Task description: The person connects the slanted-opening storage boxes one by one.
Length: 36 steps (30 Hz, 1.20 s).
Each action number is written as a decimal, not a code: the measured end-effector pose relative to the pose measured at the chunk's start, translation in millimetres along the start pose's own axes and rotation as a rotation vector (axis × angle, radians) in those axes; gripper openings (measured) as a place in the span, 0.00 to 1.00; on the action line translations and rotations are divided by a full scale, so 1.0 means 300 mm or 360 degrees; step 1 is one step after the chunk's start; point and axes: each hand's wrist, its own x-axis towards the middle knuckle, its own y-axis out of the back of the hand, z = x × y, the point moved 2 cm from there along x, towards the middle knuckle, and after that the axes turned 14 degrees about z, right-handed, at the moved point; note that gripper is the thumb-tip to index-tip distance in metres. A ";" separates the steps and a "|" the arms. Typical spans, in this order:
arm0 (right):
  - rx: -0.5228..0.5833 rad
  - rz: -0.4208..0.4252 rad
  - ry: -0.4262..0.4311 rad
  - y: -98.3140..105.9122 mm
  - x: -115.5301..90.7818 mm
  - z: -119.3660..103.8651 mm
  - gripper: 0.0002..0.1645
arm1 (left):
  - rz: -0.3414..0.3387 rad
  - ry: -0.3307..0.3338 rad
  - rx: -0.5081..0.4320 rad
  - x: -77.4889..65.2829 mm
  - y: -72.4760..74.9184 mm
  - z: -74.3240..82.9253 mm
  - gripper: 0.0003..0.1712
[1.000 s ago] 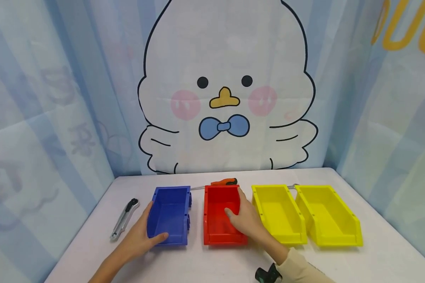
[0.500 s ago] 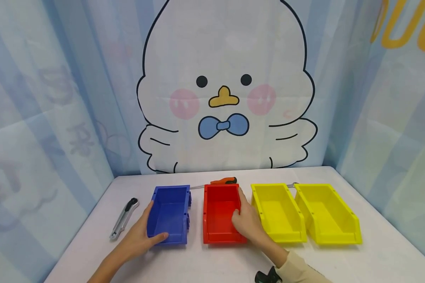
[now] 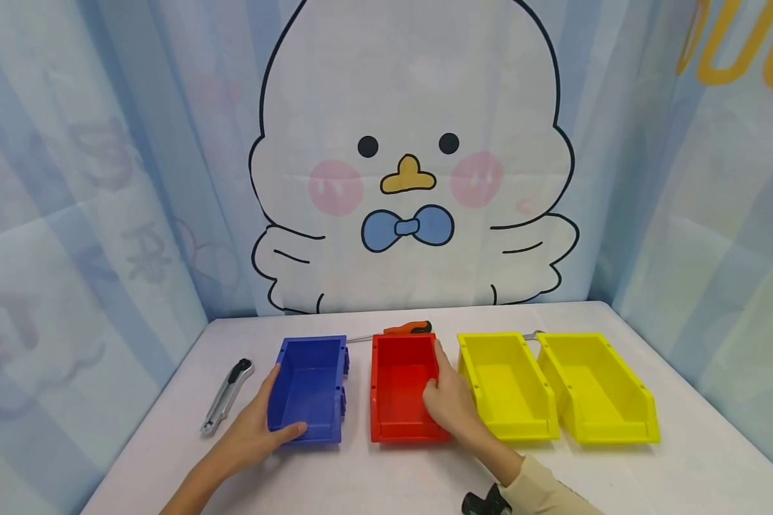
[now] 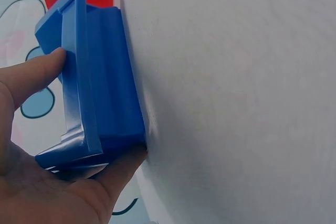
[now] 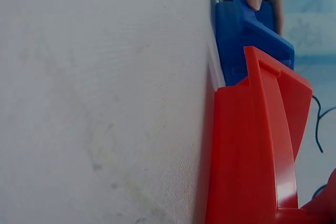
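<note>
A blue plastic storage bin [image 3: 309, 390] stands on the white table, left of centre. My left hand [image 3: 250, 435] grips it, thumb over the front lip and fingers along the left side; in the left wrist view a fingertip reaches low under the bin's corner. To its right, across a narrow gap, is a red storage bin [image 3: 396, 400]. My right hand [image 3: 454, 404] holds that one by its right wall, with the thumb over the rim and the other fingers outside. Both bins look empty inside.
Two yellow bins [image 3: 509, 390] stand side by side at the right. A utility knife [image 3: 227, 398] lies at the left. Behind the red bin is an orange-handled screwdriver [image 3: 409, 327], and a wrench end [image 3: 532, 335] shows behind the yellow bins. A small black object [image 3: 486, 502] sits near the front.
My right thumb has drawn in from over the inside of the red bin to its right wall. The left hand and the blue bin have stayed put.
</note>
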 end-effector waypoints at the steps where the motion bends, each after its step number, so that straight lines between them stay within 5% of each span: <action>1: -0.0003 -0.0002 -0.0007 0.000 0.000 0.000 0.46 | -0.0001 0.0001 0.0001 0.000 -0.001 0.000 0.70; 36: 0.0017 -0.0013 0.0035 0.021 0.070 -0.155 0.44 | -0.0015 -0.0003 -0.0087 0.005 -0.024 0.026 0.70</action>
